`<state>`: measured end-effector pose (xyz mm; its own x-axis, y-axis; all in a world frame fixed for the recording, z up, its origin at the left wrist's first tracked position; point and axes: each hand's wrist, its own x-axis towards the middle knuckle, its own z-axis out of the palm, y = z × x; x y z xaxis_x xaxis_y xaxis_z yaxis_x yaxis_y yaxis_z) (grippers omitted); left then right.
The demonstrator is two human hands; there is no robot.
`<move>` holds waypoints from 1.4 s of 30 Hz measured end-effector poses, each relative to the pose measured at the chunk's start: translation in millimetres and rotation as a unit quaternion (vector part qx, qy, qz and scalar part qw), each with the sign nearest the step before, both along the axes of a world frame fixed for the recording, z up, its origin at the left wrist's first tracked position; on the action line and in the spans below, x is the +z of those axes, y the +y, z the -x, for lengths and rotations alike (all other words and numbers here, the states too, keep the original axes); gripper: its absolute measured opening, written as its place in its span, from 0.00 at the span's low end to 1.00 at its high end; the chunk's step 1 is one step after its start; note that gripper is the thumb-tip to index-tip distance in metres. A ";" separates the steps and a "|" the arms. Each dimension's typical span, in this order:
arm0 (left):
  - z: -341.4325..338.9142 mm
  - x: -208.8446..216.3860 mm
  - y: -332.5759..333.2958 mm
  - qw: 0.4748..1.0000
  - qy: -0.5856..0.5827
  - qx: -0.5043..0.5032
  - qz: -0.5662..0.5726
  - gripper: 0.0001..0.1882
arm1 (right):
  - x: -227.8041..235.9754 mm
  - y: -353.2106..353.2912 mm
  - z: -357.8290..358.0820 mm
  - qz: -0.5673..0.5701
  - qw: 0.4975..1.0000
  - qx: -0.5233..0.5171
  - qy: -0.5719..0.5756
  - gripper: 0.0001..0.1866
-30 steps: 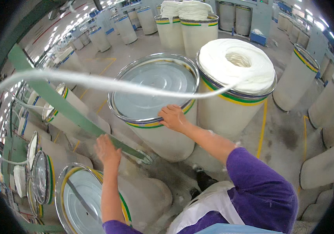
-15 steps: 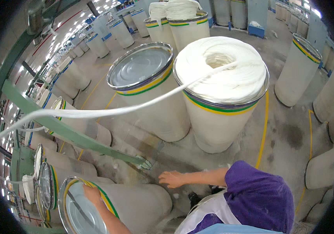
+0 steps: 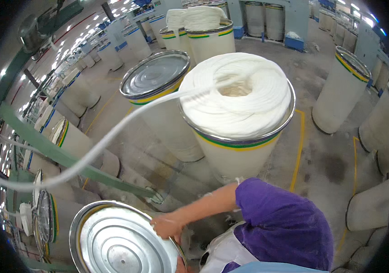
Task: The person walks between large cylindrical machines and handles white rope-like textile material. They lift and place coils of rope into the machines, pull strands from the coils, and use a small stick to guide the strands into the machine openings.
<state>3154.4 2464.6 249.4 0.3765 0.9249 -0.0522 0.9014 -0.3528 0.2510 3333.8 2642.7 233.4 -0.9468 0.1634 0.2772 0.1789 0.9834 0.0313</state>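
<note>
While the can (image 3: 121, 234) was gripped at its two-o'clock rim by the right hand (image 3: 167, 226), fingers curled, the left hand (image 3: 181, 265) was part-hidden near three, its grip indiscernible.

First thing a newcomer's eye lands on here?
The big white fibre coil, heaped on a tall cream can near the centre. A thick white strand sweeps from it to the left edge. At lower left, the right hand grips the edge of a shiny metal-topped can.
</note>
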 end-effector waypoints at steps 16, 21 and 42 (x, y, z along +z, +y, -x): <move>188.8 0.8 -15.5 0.984 0.168 -0.054 0.030 0.29 | -15.2 -104.9 60.7 0.192 0.976 -0.028 0.096 0.15; 217.4 16.7 62.5 0.933 0.340 0.032 0.116 0.31 | -7.1 -70.5 90.2 0.088 0.969 -0.075 0.220 0.23; 102.2 73.4 262.5 0.954 0.018 -0.221 -0.201 0.16 | 39.6 126.1 3.5 -0.006 0.900 -0.434 0.036 0.19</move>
